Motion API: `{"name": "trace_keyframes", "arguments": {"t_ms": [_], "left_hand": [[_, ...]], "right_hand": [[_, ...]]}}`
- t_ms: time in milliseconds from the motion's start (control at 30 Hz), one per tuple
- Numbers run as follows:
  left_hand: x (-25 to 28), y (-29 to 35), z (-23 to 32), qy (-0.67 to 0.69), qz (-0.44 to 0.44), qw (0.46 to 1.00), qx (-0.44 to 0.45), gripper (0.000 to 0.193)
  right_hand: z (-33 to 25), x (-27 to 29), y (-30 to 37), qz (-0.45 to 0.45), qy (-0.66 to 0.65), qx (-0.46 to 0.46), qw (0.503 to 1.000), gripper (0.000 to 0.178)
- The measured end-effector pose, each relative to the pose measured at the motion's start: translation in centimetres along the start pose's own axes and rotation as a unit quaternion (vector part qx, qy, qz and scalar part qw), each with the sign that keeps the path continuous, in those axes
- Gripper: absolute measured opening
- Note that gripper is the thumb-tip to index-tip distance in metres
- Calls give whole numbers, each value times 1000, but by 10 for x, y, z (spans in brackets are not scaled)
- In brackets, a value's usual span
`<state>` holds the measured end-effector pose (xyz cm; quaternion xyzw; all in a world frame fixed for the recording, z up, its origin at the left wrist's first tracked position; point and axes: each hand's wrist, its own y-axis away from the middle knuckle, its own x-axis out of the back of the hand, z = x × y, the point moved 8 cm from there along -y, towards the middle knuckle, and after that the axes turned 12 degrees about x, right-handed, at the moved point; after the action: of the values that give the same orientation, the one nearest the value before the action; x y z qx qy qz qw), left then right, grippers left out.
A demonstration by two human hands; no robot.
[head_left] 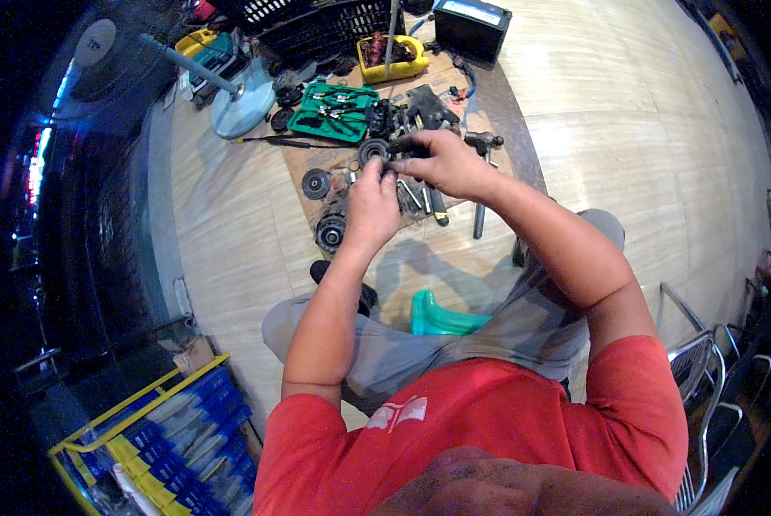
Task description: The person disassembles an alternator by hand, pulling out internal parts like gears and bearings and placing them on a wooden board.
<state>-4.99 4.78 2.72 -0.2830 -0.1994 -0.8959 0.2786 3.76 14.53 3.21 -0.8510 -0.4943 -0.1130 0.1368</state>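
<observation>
My left hand (372, 205) and my right hand (445, 163) meet above a brown mat (506, 129) on the floor. Between them I hold a small dark round metal part (375, 152); the left fingers pinch its lower edge, and the right fingers grip a dark piece (405, 148) joined to its side. Just below my left hand lies a black round assembly (330, 232). A flat ribbed disc (316, 183) rests to the left of it. Several metal tools (438, 206) lie under my right hand.
An open green tool case (334, 112) sits behind the mat, a yellow tray (394, 60) and black crates (317, 26) beyond. A hammer (482, 185) lies right of my hands. A teal stool (437, 316) is under me. Metal chairs (703, 378) stand at right, a yellow rack (158, 447) at lower left.
</observation>
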Motion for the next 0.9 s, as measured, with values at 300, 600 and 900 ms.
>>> {"name": "trace_keyframes", "arguments": {"t_ms": [300, 600, 900], "left_hand": [[-12, -1, -8, 76, -67, 995, 4, 19], [-28, -11, -33, 347, -148, 914, 147, 26], [-28, -10, -40, 479, -180, 838, 188, 16]], "right_hand": [[3, -1, 1, -30, 29, 13, 999, 26], [6, 0, 1, -60, 12, 0, 998, 28], [5, -1, 3, -26, -133, -50, 989, 23]]}}
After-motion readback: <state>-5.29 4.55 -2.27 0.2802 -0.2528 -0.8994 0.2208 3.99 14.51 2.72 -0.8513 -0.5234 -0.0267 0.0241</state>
